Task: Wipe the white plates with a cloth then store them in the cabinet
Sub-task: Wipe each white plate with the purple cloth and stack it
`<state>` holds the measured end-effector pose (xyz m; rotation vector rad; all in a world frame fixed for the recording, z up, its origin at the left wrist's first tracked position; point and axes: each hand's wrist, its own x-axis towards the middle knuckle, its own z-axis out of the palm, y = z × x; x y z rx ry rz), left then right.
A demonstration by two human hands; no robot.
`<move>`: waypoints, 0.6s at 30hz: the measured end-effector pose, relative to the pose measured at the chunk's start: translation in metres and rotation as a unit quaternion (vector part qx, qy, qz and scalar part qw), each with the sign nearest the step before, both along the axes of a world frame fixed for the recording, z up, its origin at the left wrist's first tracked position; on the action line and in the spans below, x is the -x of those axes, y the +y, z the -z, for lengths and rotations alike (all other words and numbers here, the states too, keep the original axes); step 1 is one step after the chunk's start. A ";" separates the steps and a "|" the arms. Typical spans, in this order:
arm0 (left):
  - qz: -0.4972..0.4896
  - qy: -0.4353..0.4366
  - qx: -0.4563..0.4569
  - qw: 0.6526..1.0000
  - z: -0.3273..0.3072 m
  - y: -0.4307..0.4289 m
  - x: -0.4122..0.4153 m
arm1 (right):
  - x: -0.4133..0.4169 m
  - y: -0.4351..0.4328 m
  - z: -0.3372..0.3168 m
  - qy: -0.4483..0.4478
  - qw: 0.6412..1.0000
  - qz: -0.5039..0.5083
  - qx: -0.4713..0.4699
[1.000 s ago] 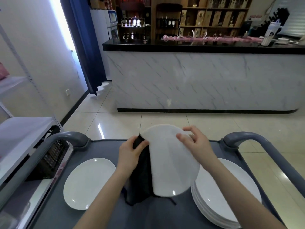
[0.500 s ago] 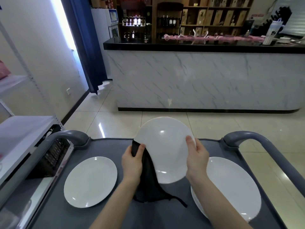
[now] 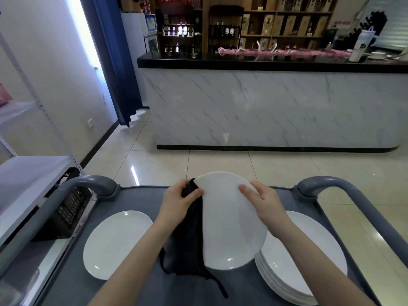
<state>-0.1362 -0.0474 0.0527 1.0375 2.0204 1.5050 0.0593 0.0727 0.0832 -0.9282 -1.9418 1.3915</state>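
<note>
A white plate (image 3: 229, 226) is held tilted above the grey cart top (image 3: 141, 283). My left hand (image 3: 176, 202) grips a black cloth (image 3: 189, 239) pressed against the plate's left rim; the cloth hangs down to the cart. My right hand (image 3: 262, 202) holds the plate's upper right edge, fingers laid over its face. A single white plate (image 3: 114, 241) lies on the cart to the left. A stack of white plates (image 3: 309, 261) sits on the right, partly hidden by the held plate and my right forearm.
The cart has grey tubular handles at the left (image 3: 88, 184) and right (image 3: 331, 184). A metal shelf unit (image 3: 28, 180) with a black crate (image 3: 68, 210) stands at the left. A marble-fronted bar counter (image 3: 265, 107) lies ahead across tiled floor (image 3: 198, 164).
The held plate has tipped from upright to flatter and lower. My right hand has shifted from the plate's lower right edge to its upper right. The left hand moved up along the rim with the cloth.
</note>
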 end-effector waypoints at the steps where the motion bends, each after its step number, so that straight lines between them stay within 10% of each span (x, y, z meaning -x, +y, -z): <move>1: 0.025 0.013 0.012 1.000 -0.001 0.000 0.000 | 0.001 0.001 -0.003 -0.014 1.000 -0.025 -0.005; 13: -0.195 -0.215 -0.053 0.955 0.040 -0.008 -0.047 | 0.030 -0.034 0.025 0.181 0.942 0.267 0.091; 18: -0.219 -0.253 -0.047 0.941 0.042 -0.006 -0.047 | 0.030 -0.035 0.032 0.120 0.962 0.241 0.043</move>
